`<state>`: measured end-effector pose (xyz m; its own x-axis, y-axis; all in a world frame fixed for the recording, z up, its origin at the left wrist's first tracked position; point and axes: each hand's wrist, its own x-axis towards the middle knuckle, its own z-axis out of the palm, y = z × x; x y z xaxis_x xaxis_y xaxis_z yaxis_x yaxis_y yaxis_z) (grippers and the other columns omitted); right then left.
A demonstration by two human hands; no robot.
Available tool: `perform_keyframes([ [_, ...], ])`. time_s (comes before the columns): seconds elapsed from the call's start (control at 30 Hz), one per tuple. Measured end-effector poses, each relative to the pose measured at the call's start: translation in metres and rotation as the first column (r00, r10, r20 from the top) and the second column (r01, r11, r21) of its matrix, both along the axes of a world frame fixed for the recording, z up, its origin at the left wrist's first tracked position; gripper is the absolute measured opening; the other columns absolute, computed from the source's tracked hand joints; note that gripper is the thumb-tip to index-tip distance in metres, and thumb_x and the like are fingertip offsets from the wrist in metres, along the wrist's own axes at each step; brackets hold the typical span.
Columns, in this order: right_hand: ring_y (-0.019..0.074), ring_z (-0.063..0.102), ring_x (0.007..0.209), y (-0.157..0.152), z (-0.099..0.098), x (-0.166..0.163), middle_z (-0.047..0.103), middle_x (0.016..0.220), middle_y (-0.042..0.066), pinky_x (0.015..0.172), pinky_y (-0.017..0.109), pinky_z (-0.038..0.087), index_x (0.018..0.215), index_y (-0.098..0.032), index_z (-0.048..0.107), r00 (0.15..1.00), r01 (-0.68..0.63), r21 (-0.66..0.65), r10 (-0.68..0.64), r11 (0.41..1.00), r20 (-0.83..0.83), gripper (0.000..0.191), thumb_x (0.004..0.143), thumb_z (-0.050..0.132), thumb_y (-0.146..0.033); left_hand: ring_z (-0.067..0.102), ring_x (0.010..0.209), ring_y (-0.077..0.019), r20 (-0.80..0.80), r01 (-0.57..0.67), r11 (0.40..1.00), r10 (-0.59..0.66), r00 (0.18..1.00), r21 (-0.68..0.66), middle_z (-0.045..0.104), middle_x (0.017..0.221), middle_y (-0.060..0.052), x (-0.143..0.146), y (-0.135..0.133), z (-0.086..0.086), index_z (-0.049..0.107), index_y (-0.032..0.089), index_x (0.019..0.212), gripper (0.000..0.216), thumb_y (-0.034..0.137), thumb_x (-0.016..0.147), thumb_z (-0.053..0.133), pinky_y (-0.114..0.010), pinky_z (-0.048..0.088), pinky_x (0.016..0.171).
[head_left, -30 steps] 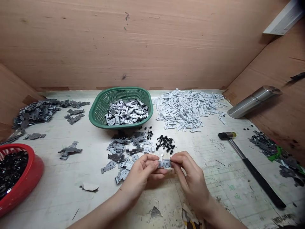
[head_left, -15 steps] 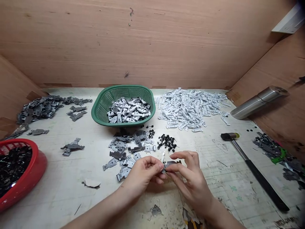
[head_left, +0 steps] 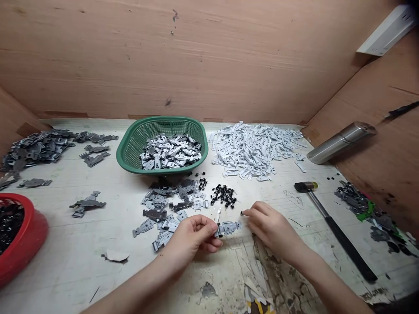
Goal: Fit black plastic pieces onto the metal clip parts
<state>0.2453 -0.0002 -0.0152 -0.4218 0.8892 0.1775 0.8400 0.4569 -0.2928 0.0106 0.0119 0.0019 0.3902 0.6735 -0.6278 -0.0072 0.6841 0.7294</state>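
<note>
Left hand is clamped on one end of a grey metal clip, located over the tabletop on the near side of the loose black parts. Right hand, previously on the clip, has come off it; its fingertip meets a small black piece, pinched or merely touched, undetermined. Consequence: the left hand alone now holds the clip.
</note>
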Motion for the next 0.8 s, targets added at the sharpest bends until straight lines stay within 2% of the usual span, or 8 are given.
perform_keyframes([
  [0.1, 0.019, 0.05, 0.072, 0.006, -0.012, -0.007, 0.056, 0.081, 0.008, 0.057, 0.029, 0.042, 0.098, -0.013, 0.058, 0.968, -0.139, 0.154, 0.101, 0.978, 0.231, 0.025, 0.083, 0.041, -0.001, 0.062, 0.058, -0.0118, -0.004, -0.01, 1.0, 0.01, 1.0, 0.001, 0.069, 0.063, -0.003, 0.001, 0.0, 0.001, 0.053, 0.015, 0.076, 0.028, 0.04, 0.07, 0.066, -0.025, 0.048, 0.065],
  [0.17, 0.0192, 0.049, 0.07, 0.01, -0.015, -0.008, 0.057, 0.08, 0.009, 0.057, 0.03, 0.041, 0.095, -0.012, 0.059, 0.942, -0.215, 0.189, 0.152, 0.958, 0.3, 0.026, 0.082, 0.041, 0.002, 0.062, 0.058, -0.0122, -0.001, -0.013, 1.0, 0.013, 1.0, -0.004, 0.069, 0.063, -0.003, 0.002, 0.0, 0.001, 0.053, 0.015, 0.075, 0.029, 0.04, 0.069, 0.067, -0.025, 0.048, 0.064],
  [0.27, 0.0183, 0.049, 0.067, 0.012, -0.012, -0.005, 0.058, 0.076, 0.008, 0.055, 0.029, 0.039, 0.095, -0.012, 0.06, 0.96, -0.2, 0.232, 0.144, 0.952, 0.24, 0.023, 0.084, 0.043, -0.003, 0.062, 0.057, -0.0128, -0.004, -0.008, 1.0, 0.008, 1.0, -0.017, 0.069, 0.061, -0.003, 0.002, 0.0, 0.002, 0.053, 0.016, 0.073, 0.03, 0.041, 0.067, 0.068, -0.025, 0.048, 0.063],
  [0.33, 0.0174, 0.051, 0.068, 0.009, -0.004, -0.003, 0.057, 0.076, 0.007, 0.055, 0.029, 0.04, 0.099, -0.014, 0.06, 0.991, -0.125, 0.228, 0.11, 0.966, 0.075, 0.021, 0.086, 0.044, -0.009, 0.062, 0.057, -0.0132, -0.01, -0.005, 1.0, 0.005, 1.0, -0.024, 0.068, 0.061, -0.002, 0.002, 0.001, 0.002, 0.053, 0.016, 0.073, 0.03, 0.041, 0.066, 0.068, -0.026, 0.048, 0.063],
  [0.4, 0.0156, 0.052, 0.068, 0.003, 0.006, -0.005, 0.057, 0.077, 0.006, 0.056, 0.027, 0.042, 0.099, -0.018, 0.06, 0.982, -0.052, 0.137, 0.076, 0.989, -0.172, 0.02, 0.087, 0.045, -0.013, 0.063, 0.058, -0.0137, -0.013, -0.006, 1.0, 0.006, 1.0, -0.028, 0.068, 0.06, -0.002, 0.002, 0.002, 0.002, 0.053, 0.016, 0.073, 0.03, 0.041, 0.066, 0.069, -0.026, 0.048, 0.064],
  [0.53, 0.0132, 0.053, 0.063, -0.011, 0.021, -0.016, 0.056, 0.078, 0.005, 0.048, 0.024, 0.04, 0.087, -0.02, 0.063, 0.842, -0.016, -0.164, -0.075, 0.986, -0.535, 0.014, 0.086, 0.048, -0.02, 0.063, 0.058, -0.015, -0.016, -0.001, 1.0, 0.001, 1.0, -0.03, 0.069, 0.061, -0.003, 0.001, 0.001, 0.001, 0.054, 0.016, 0.072, 0.031, 0.041, 0.064, 0.07, -0.027, 0.048, 0.064],
  [0.63, 0.0135, 0.053, 0.063, -0.017, 0.023, -0.023, 0.056, 0.076, 0.004, 0.049, 0.024, 0.039, 0.083, -0.019, 0.064, 0.795, -0.036, -0.281, -0.143, 0.959, -0.59, 0.011, 0.084, 0.053, -0.021, 0.063, 0.057, -0.0148, -0.008, -0.005, 0.999, 0.004, 1.0, -0.034, 0.069, 0.06, -0.003, 0.002, 0.0, 0.0, 0.054, 0.016, 0.073, 0.031, 0.041, 0.064, 0.07, -0.027, 0.048, 0.063],
  [0.8, 0.0138, 0.051, 0.065, -0.022, 0.018, -0.026, 0.053, 0.075, 0.004, 0.05, 0.025, 0.038, 0.083, -0.019, 0.064, 0.807, -0.074, -0.315, -0.129, 0.946, -0.577, 0.012, 0.083, 0.052, -0.019, 0.063, 0.057, -0.0138, -0.005, -0.001, 1.0, 0.001, 1.0, -0.018, 0.069, 0.06, -0.003, 0.002, -0.001, 0.0, 0.053, 0.016, 0.074, 0.03, 0.04, 0.067, 0.068, -0.026, 0.047, 0.063],
])
